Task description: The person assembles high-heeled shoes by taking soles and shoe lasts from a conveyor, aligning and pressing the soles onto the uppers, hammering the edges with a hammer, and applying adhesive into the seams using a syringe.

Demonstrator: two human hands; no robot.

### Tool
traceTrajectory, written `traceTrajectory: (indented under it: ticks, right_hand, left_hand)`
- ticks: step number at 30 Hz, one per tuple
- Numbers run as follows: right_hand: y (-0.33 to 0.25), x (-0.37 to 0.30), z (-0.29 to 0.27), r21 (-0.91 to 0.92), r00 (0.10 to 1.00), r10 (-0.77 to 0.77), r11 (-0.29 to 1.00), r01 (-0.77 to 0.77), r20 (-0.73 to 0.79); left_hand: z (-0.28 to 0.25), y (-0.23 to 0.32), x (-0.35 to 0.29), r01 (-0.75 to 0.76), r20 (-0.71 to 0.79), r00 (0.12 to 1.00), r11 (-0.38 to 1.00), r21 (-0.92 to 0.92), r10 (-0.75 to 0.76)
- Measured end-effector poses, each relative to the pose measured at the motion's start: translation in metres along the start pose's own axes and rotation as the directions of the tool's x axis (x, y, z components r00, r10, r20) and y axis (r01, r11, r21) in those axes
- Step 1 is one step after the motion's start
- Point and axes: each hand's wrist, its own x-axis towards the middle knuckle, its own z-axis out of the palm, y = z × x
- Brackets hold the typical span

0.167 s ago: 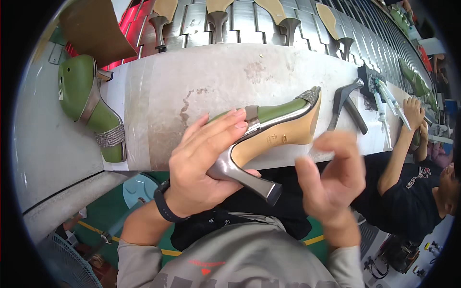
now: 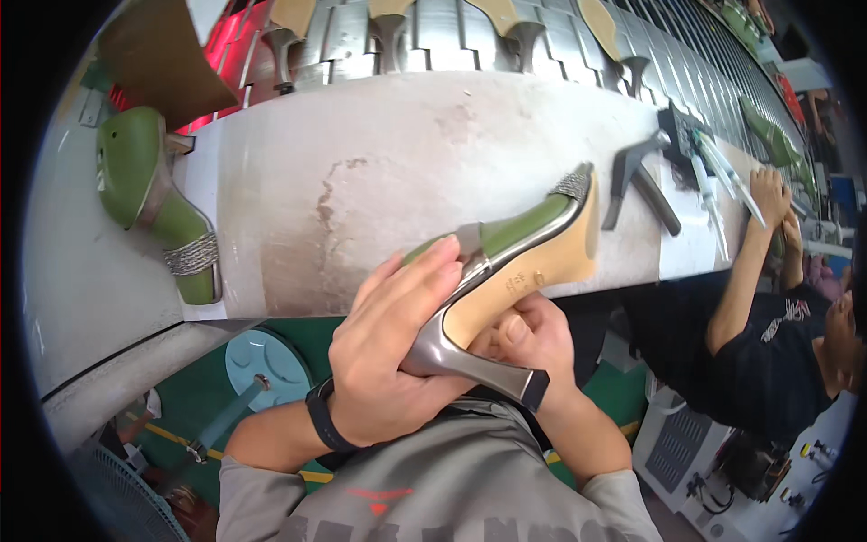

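A high-heeled sandal [image 2: 528, 262] with a tan sole, metallic heel and glittery toe strap is fitted on a green shoe last [image 2: 533, 224]. It lies tilted on its side, sole turned toward me. My left hand [image 2: 388, 348] is wrapped round its heel end, fingers over the ankle strap. Close against the arch, between sole and heel, is my right hand [image 2: 533, 339], its fingers curled in and thumb bent. Whatever it pinches, if anything, is hidden. A second sandal on a green last [image 2: 176, 226] rests at the left of the bench.
On the bench [image 2: 388, 126] at right lie a hammer [image 2: 641, 176] and several syringes [image 2: 713, 190] by a black block. Soles with heels [image 2: 524, 41] line the metal conveyor behind. A person [image 2: 777, 334] works at far right. A round blue stool [image 2: 262, 366] stands below left.
My right hand has moved left and inward, from beyond the sole to against the arch. The heel tip has shifted slightly right and down as my view moved. My left hand keeps its hold.
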Motion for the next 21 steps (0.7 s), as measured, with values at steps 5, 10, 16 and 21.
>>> traceTrajectory:
  ticks: [5, 10, 16, 21]
  right_hand:
    - [0.005, -0.004, -0.012, -0.004, 0.996, -0.048, 0.999, 0.048, 0.069]
    - [0.000, 0.014, -0.030, -0.039, 0.994, -0.011, 0.999, 0.016, 0.111]
    - [-0.010, 0.021, -0.023, -0.045, 0.996, 0.009, 0.999, -0.005, 0.088]
    - [-0.011, 0.024, -0.026, -0.083, 0.995, 0.024, 0.996, -0.016, 0.099]
  left_hand:
    - [-0.005, 0.003, -0.004, -0.030, 0.121, 0.992, 0.998, -0.054, 0.036]
    - [-0.012, -0.004, 0.018, -0.014, 0.363, 0.932, 0.999, -0.043, 0.028]
    - [-0.012, -0.005, 0.032, -0.090, 0.535, 0.844, 0.993, 0.070, 0.039]
    - [-0.010, -0.006, 0.044, -0.151, 0.581, 0.812, 0.981, 0.119, 0.055]
